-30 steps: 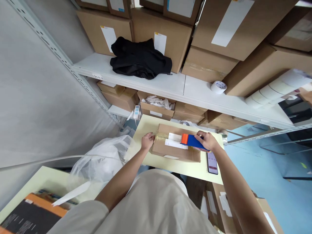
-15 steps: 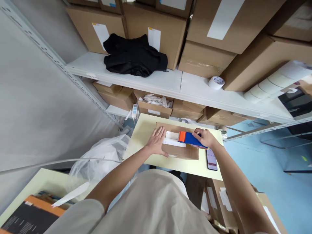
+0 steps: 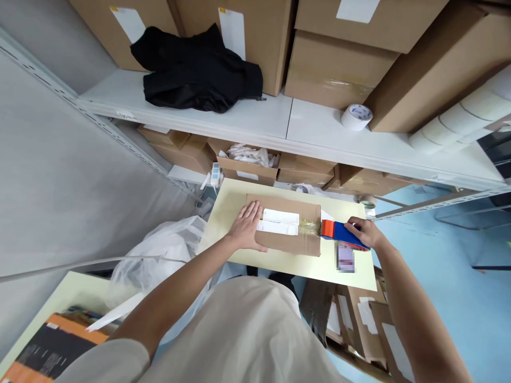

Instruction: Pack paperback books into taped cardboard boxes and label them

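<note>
A cardboard box lies on the pale yellow table, a white label along the middle of its top. My left hand rests flat on the box's left end, fingers spread. Just past the box's right end, my right hand grips a blue and orange tape dispenser. Its orange front is close to the box's right edge. Clear shiny tape shows on the box between the label and that edge.
A phone, blurred out, lies right of the box. Behind the table stands a shelf with cartons, a black garment and a white tape roll. A clear plastic bag is at the left.
My right hand has moved the tape dispenser rightward from above the box to beyond its right end. Tape now shows there. My left hand stays on the box. The view has shifted slightly.
</note>
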`<state>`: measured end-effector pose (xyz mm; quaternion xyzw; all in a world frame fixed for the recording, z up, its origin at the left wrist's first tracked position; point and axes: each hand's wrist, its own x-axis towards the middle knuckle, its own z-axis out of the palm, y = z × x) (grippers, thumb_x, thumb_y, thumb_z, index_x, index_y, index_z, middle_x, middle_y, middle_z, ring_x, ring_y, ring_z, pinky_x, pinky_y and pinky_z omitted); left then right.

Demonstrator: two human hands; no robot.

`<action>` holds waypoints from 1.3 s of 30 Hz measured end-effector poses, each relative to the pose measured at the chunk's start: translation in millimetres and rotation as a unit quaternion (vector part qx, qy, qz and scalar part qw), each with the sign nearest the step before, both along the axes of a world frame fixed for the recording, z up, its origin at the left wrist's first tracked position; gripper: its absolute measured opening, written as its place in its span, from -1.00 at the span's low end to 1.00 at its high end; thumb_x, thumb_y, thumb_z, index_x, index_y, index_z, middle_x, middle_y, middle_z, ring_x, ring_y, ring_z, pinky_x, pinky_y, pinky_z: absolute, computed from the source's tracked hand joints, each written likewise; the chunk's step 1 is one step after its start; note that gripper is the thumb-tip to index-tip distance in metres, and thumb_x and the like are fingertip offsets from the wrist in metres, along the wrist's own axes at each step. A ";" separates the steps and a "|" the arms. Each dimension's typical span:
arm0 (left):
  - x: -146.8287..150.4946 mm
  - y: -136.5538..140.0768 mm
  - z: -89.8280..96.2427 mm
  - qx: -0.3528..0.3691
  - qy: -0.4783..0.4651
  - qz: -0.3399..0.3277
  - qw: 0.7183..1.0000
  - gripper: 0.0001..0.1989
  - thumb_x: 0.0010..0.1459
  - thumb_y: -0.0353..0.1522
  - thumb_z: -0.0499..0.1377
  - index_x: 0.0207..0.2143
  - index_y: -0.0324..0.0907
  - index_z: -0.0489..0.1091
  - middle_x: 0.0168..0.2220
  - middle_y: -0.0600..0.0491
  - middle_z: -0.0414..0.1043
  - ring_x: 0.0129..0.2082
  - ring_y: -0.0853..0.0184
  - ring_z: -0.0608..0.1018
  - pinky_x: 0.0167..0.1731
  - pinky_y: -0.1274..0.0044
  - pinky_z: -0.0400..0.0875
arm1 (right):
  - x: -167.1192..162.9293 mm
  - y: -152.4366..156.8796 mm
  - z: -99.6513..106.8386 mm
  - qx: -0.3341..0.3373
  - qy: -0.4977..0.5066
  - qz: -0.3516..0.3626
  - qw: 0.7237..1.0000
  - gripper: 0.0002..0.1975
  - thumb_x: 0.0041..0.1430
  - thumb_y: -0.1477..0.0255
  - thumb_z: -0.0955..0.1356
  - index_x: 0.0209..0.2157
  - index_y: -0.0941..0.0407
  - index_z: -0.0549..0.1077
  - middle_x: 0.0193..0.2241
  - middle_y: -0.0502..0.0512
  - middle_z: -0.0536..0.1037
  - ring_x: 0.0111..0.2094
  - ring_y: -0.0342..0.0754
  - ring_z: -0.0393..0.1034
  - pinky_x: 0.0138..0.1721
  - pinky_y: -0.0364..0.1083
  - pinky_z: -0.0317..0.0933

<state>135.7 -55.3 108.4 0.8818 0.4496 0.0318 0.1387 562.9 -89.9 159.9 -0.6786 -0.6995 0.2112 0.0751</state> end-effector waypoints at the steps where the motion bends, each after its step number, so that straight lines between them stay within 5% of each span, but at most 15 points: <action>1: -3.2 1.7 -0.2 0.000 0.004 -0.001 1.000 0.44 -0.43 0.25 0.20 0.33 -0.49 -0.19 0.37 -0.35 -0.26 0.37 -0.05 -0.14 0.30 0.27 -0.33 | -1.6 1.3 -4.4 0.003 0.005 0.000 1.000 -0.61 0.16 0.08 0.19 -0.49 0.06 0.42 -0.62 0.03 0.48 -0.58 -0.05 0.33 -0.45 -0.10 0.18; 9: -62.0 16.0 9.7 -0.005 0.096 0.022 0.995 0.44 -0.40 0.26 0.20 0.33 -0.48 -0.22 0.35 -0.43 -0.26 0.36 -0.14 -0.14 0.27 0.12 -0.37 | -66.8 17.6 -26.2 0.018 0.080 0.034 0.996 -0.64 0.21 0.14 0.18 -0.40 0.09 0.44 -0.49 0.08 0.53 -0.47 -0.05 0.39 -0.36 -0.11 0.19; 12: -33.5 11.0 15.7 0.002 0.102 0.023 0.994 0.41 -0.34 0.27 0.17 0.32 -0.52 -0.21 0.34 -0.46 -0.27 0.35 -0.16 -0.17 0.25 0.07 -0.41 | -80.4 22.5 -33.1 0.023 0.095 0.045 0.994 -0.65 0.22 0.16 0.18 -0.39 0.08 0.45 -0.48 0.07 0.54 -0.44 -0.04 0.40 -0.32 -0.11 0.19; 16: 47.2 -0.3 14.1 -0.024 0.039 -0.109 0.993 0.37 -0.31 0.31 0.11 0.34 -0.42 -0.19 0.37 -0.34 -0.29 0.37 -0.07 -0.17 0.28 0.20 -0.43 | -82.7 25.4 -36.5 0.008 0.094 0.040 0.995 -0.65 0.23 0.16 0.17 -0.37 0.08 0.45 -0.52 0.06 0.52 -0.45 -0.03 0.39 -0.33 -0.12 0.18; 19: 84.0 -3.2 8.7 -0.020 0.007 -0.100 0.995 0.35 -0.27 0.31 0.09 0.34 -0.44 -0.20 0.37 -0.34 -0.27 0.37 -0.04 -0.17 0.29 0.25 -0.44 | -81.5 26.2 -37.7 -0.007 0.102 0.039 0.994 -0.64 0.24 0.15 0.17 -0.36 0.08 0.44 -0.52 0.06 0.52 -0.45 -0.03 0.39 -0.34 -0.12 0.17; 28: 81.1 -2.1 2.8 -0.065 0.027 -0.086 0.994 0.33 -0.23 0.28 0.12 0.35 -0.42 -0.25 0.38 -0.31 -0.34 0.37 -0.08 -0.21 0.28 0.23 -0.38 | -29.4 11.1 -48.7 -0.043 0.113 0.045 0.992 -0.53 0.20 0.01 0.17 -0.37 0.09 0.45 -0.54 0.07 0.50 -0.50 -0.05 0.34 -0.39 -0.11 0.16; 31: 87.3 -1.4 7.3 -0.079 0.041 -0.093 0.992 0.26 -0.27 0.26 0.18 0.35 -0.21 -0.13 0.39 -0.25 -0.36 0.36 -0.13 -0.25 0.25 0.11 -0.39 | -12.4 3.0 -45.2 -0.075 0.038 0.031 0.996 -0.49 0.18 -0.03 0.16 -0.40 0.09 0.47 -0.57 0.11 0.49 -0.50 -0.01 0.36 -0.40 -0.08 0.16; 34: 99.8 -2.4 15.2 -0.092 0.069 -0.086 0.990 0.15 -0.36 0.21 0.29 0.29 0.02 0.08 0.40 -0.17 -0.35 0.35 -0.23 -0.29 0.19 -0.06 -0.35 | -41.8 9.3 -36.0 -0.111 -0.090 -0.007 0.990 -0.47 0.10 -0.07 0.24 -0.39 0.12 0.52 -0.49 0.26 0.53 -0.38 0.13 0.44 -0.35 -0.02 0.18; 39: 123.2 -8.2 22.6 -0.101 0.126 -0.041 0.986 0.09 -0.55 0.05 0.44 0.12 -0.13 0.34 0.38 -0.30 -0.33 0.29 -0.43 -0.25 0.07 -0.20 -0.14 | -143.3 42.1 -29.4 -0.093 -0.160 -0.002 0.983 -0.65 0.12 0.17 0.34 -0.35 0.19 0.56 -0.40 0.38 0.55 -0.28 0.20 0.47 -0.31 0.02 0.20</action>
